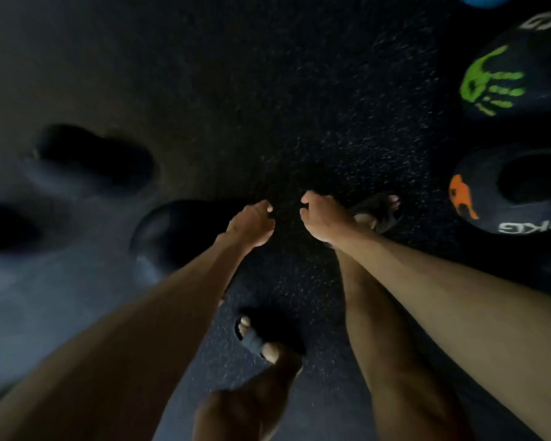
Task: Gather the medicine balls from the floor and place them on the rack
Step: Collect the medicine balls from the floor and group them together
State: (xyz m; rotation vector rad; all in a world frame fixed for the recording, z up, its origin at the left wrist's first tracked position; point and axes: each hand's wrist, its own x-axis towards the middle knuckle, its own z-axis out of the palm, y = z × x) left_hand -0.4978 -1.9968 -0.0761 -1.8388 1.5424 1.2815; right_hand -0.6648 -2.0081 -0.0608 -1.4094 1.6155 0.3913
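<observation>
I look straight down at a dark speckled floor. My left hand (252, 224) and my right hand (320, 216) hang side by side over the floor, fingers loosely curled, nothing in either. A black medicine ball with a green handprint (516, 81) lies at the right edge. Below it sits a black ball with an orange mark and white lettering (509, 192). A plain dark ball (175, 233) lies just left of my left hand, partly hidden by that forearm. A blue ball (484, 0) peeks in at the top right.
My two feet in dark sandals (268, 335) stand on the floor below the hands. Dark blurred shapes (93, 154) lie at the left, too dim to identify. No rack is in view.
</observation>
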